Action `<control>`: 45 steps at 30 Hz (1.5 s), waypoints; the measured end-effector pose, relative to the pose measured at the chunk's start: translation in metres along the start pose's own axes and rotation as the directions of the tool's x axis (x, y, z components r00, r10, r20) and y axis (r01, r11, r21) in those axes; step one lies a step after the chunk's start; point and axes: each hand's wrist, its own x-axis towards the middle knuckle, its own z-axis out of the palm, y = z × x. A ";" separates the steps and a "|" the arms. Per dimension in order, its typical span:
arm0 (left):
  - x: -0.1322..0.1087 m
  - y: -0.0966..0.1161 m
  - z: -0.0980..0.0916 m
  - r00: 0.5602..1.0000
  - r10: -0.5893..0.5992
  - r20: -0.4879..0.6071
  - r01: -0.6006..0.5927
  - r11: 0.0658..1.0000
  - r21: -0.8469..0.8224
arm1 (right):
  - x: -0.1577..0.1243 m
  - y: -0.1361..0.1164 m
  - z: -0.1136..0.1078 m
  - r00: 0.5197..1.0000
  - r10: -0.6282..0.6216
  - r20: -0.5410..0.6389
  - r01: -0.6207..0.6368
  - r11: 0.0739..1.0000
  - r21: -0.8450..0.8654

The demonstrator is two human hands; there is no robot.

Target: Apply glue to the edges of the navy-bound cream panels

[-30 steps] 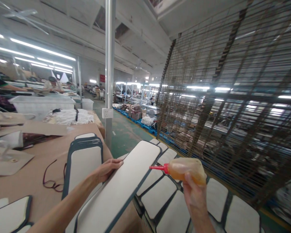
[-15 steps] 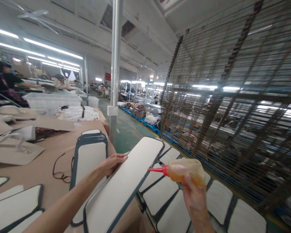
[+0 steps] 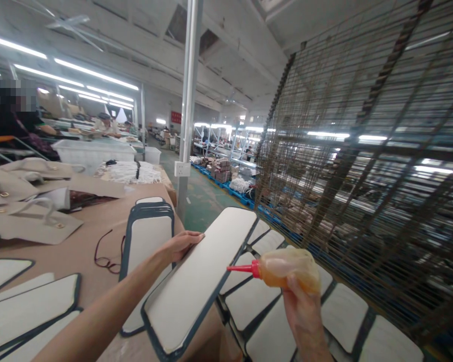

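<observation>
My left hand (image 3: 184, 245) grips the left edge of a long cream panel (image 3: 204, 276) with a dark border, tilted in front of me. My right hand (image 3: 302, 301) is closed round a soft bottle (image 3: 289, 269) of amber liquid. The bottle's red nozzle (image 3: 243, 268) points left, its tip at the panel's right dark edge. Whether it touches cannot be told. Behind my left hand lies a stack of similar panels (image 3: 151, 236).
Dark-rimmed glasses (image 3: 107, 262) and beige bag pieces (image 3: 30, 216) lie on the brown table (image 3: 98, 221). More panels (image 3: 252, 304) are spread at the lower right. A metal post (image 3: 189, 100) stands ahead, a wire rack (image 3: 355, 125) at right. A person (image 3: 11, 118) is far left.
The nozzle tip has moved down along the panel's right edge. The view has turned slightly left, and more of the held panel's lower end shows.
</observation>
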 end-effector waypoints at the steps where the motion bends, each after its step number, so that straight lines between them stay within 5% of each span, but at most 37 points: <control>1: 0.000 0.001 0.001 1.000 -0.001 -0.008 0.001 1.000 0.001 | -0.001 0.000 0.000 1.000 0.001 0.002 -0.001 1.000 0.001; 37: 0.013 0.024 0.003 0.989 -0.024 -0.143 0.025 1.000 0.001 | -0.034 0.004 0.005 0.992 0.127 -0.010 -0.127 0.992 0.024; 45: 0.013 0.029 -0.003 0.981 -0.006 -0.193 0.005 1.000 -0.004 | -0.043 0.007 0.007 0.988 0.116 0.103 -0.116 0.993 -0.003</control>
